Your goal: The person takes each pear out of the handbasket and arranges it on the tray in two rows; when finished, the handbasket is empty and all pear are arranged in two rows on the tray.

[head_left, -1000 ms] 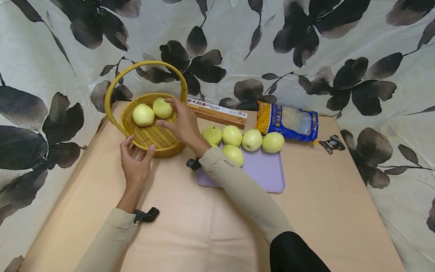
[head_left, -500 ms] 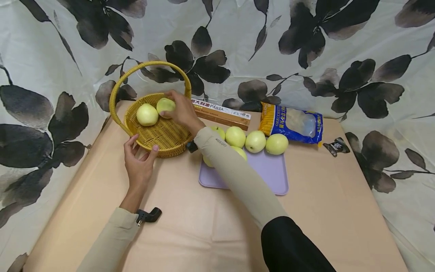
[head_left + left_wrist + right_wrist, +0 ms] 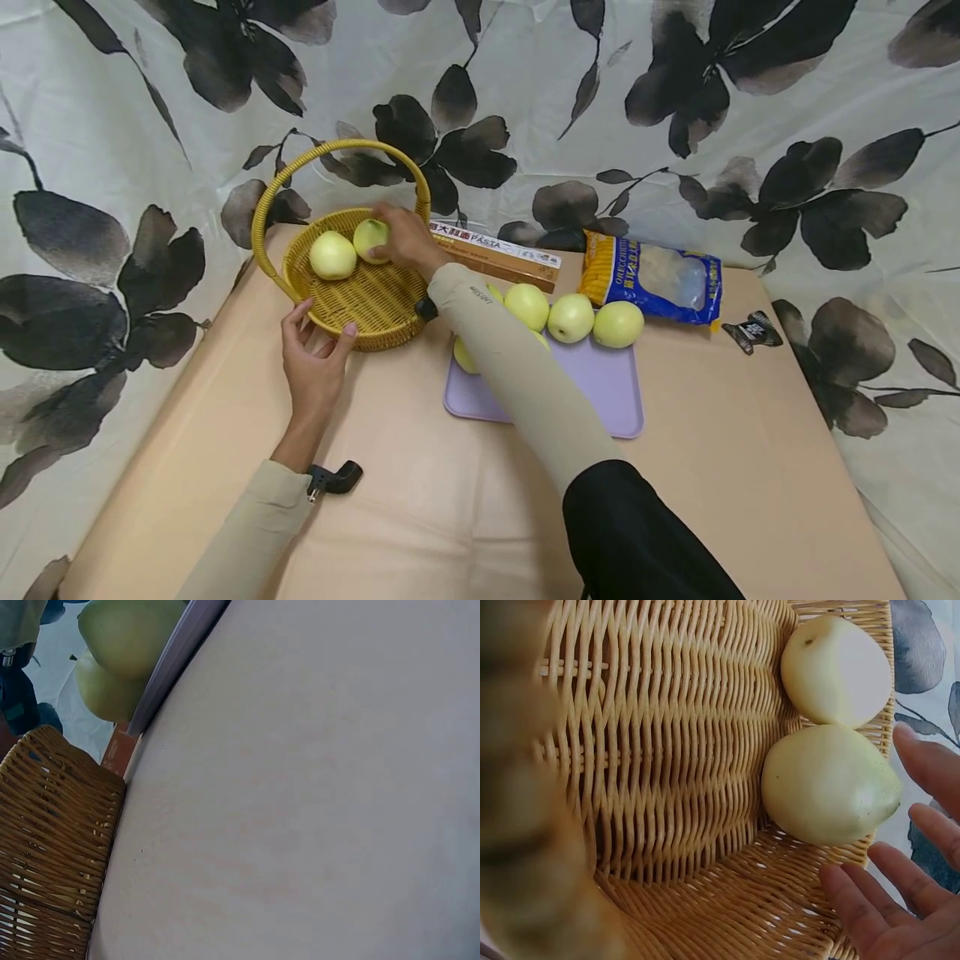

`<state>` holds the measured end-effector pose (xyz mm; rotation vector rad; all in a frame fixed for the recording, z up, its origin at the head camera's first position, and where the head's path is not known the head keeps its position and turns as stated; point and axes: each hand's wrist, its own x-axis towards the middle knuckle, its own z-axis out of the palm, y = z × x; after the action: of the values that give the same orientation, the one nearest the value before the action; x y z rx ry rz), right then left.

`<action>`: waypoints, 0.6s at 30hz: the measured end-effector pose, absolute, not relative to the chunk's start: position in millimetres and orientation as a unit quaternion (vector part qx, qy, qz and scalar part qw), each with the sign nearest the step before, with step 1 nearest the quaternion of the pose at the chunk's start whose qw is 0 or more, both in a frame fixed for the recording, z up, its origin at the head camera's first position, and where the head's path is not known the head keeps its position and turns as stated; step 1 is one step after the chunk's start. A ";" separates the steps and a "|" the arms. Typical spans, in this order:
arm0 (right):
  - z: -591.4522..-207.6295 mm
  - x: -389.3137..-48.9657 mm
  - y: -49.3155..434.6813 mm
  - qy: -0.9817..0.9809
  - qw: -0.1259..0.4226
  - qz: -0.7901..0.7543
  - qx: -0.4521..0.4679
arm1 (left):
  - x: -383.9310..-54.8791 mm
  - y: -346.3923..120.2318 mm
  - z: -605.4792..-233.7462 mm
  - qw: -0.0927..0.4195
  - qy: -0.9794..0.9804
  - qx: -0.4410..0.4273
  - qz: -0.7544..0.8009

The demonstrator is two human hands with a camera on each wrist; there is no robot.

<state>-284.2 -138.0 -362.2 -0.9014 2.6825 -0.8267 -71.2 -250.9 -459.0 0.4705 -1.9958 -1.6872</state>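
A yellow wicker basket (image 3: 367, 308) with a tall handle stands at the back left, with two pale yellow-green pears side by side inside: a left pear (image 3: 333, 255) and a right pear (image 3: 370, 241). My right hand (image 3: 411, 237) reaches over the basket's right rim, thumb and fingers around the right pear. In the right wrist view that hand (image 3: 911, 896) has its fingers spread, with a gap between them and the nearer pear (image 3: 829, 785). My left hand (image 3: 315, 367) rests its fingertips and thumb against the basket's near side. The left wrist view shows basket wickerwork (image 3: 56, 832) but not that hand.
A lilac tray (image 3: 585, 392) bearing several pears (image 3: 572, 317) sits right of the basket, partly under my right sleeve. Behind it lie a pasta box (image 3: 495, 257) and a blue-and-yellow pasta bag (image 3: 656, 277). A small black wrapped packet (image 3: 752, 332) is near the right table edge.
My right hand's thumb has closed in toward the right pear, and its forearm has swung left over the tray. The left hand keeps its place at the basket. The head view has shifted slightly.
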 end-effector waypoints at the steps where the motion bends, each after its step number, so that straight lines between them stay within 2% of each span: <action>1: -362.5 -285.0 -137.9 0.905 0.098 -0.277 -0.308 | -71.2 -250.8 -459.0 0.241 -0.729 0.172 -0.617; 8: -366.8 -287.7 -135.4 0.896 0.116 -0.264 -0.337 | -69.7 -249.2 -460.0 0.236 -0.728 0.173 -0.620; 18: -365.2 -280.6 -133.8 0.914 0.084 -0.245 -0.313 | -69.6 -250.4 -458.1 0.239 -0.728 0.172 -0.619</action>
<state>-280.6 -133.8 -365.2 -0.9332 2.7263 -0.7304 -69.6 -250.4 -458.1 0.4698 -1.9943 -1.6944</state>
